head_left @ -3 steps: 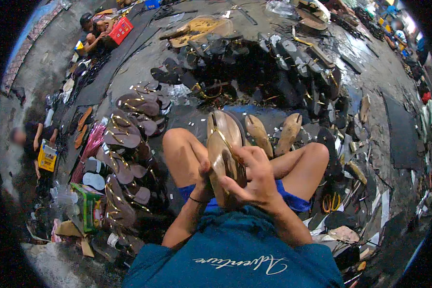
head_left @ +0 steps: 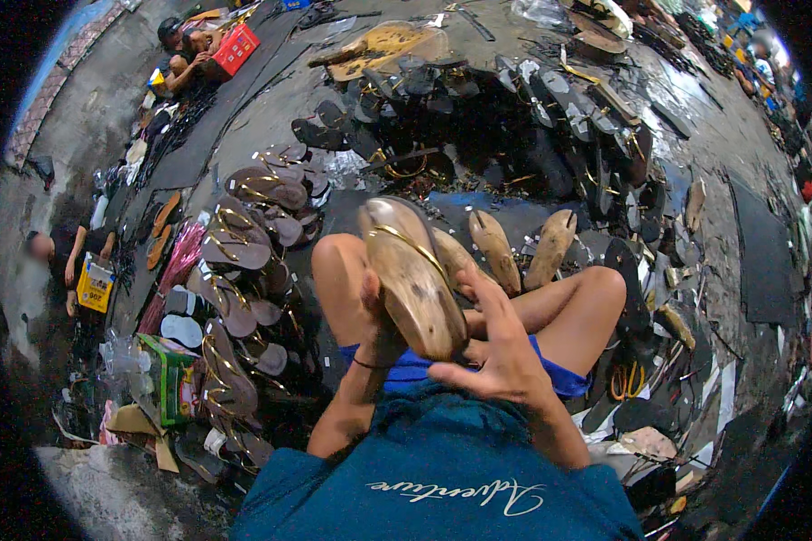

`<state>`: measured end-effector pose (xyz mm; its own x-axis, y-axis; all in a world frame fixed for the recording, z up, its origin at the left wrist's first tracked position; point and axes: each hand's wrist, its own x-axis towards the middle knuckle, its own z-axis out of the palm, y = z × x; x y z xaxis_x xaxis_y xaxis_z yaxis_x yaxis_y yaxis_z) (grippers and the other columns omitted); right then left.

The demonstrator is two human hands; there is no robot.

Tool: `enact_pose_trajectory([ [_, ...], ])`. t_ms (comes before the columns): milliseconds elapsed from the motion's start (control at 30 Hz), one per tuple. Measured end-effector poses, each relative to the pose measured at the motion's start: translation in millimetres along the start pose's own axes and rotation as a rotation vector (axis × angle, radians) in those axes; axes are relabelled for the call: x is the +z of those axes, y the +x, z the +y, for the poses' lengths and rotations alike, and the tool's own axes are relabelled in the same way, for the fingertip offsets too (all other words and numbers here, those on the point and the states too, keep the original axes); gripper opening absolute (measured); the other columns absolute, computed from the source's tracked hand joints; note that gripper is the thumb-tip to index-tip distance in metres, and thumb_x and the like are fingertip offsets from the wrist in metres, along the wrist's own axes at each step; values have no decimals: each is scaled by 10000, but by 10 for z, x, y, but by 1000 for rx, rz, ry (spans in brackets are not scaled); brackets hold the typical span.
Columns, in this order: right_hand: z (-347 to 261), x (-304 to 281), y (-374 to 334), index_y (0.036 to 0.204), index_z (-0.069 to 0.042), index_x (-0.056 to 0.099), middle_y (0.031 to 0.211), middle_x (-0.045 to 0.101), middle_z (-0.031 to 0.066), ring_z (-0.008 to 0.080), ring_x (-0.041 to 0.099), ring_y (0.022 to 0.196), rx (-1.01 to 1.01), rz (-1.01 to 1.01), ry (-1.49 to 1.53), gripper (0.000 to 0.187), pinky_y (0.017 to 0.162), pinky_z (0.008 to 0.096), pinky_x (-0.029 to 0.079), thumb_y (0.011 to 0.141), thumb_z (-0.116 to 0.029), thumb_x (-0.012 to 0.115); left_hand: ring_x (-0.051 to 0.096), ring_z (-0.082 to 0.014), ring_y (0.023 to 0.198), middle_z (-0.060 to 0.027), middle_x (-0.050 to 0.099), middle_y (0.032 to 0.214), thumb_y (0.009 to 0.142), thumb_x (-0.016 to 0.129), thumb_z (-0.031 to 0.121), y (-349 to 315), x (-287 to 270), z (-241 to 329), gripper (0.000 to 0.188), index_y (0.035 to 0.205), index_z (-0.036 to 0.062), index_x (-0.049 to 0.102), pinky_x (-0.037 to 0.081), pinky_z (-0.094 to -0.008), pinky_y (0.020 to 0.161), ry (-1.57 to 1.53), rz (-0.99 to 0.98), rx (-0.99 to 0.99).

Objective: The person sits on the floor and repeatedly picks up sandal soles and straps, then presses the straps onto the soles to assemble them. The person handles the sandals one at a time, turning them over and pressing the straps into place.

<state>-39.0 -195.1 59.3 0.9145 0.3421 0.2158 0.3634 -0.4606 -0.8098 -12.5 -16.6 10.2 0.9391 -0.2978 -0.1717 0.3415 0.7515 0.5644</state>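
Note:
A wooden shoe last (head_left: 415, 302) with a thin gold strap (head_left: 412, 243) across it is tilted up between my knees. My left hand (head_left: 374, 316) grips it along its left side, the fingers partly hidden behind it. Just to its right, my right hand (head_left: 505, 347) is open, thumb and fingers spread, and seems apart from the wood. Beyond the last stand other wooden lasts, one (head_left: 493, 248) upright in the middle and another (head_left: 551, 248) farther right. A further last shows partly behind the held one.
Brown sandals with gold straps (head_left: 241, 236) lie piled on the left, beside a green box (head_left: 167, 379). More dark sandals (head_left: 550, 95) ring the far side. Yellow loops (head_left: 627, 380) and scraps lie right. Two people work at the left, near a red crate (head_left: 233, 54) and a yellow container (head_left: 95, 282).
The last has swung, its far end going left and its near end right, showing more of its top. My right hand has come off the strap and opened.

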Motion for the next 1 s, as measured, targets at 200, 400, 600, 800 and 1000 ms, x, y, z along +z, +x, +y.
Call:
enact_pose_trajectory([
  [200,243,503,-106,1268,60,414,1236,515,253,421,527,1137,47,86,-141,825,966,430,448,640,-258,844,495,-267,1209,-133,494,1319,881,542,593,51,-193,145,797,1393,18,334,394,-416,1041,244,97,103],
  [400,188,437,-268,1298,39,421,1223,561,190,289,534,1173,56,75,236,715,991,387,424,768,-283,777,485,-265,1231,-134,498,1322,793,641,620,-204,-384,124,920,1392,-5,328,374,-402,1059,212,47,-115],
  [600,191,638,-748,1297,3,483,1185,579,46,116,518,1057,578,-60,1009,416,923,284,428,1024,-303,414,467,-253,1241,-147,487,1319,515,791,718,-737,-191,225,1313,1439,-9,207,362,-395,1062,328,-50,-228],
  [800,-126,624,-746,1195,2,543,998,597,12,87,506,872,535,80,1100,403,783,249,429,1033,-321,365,428,-245,1264,-155,385,1389,513,835,658,-1047,40,222,1382,1462,1,75,351,-394,1069,174,30,-211],
  [1000,-134,505,-806,848,-58,496,709,410,-65,54,342,645,476,-2,1031,289,564,230,292,1003,-285,405,426,-249,1261,-158,377,1386,531,843,625,-1176,51,257,1364,1460,0,63,355,-395,1064,162,45,-199],
])
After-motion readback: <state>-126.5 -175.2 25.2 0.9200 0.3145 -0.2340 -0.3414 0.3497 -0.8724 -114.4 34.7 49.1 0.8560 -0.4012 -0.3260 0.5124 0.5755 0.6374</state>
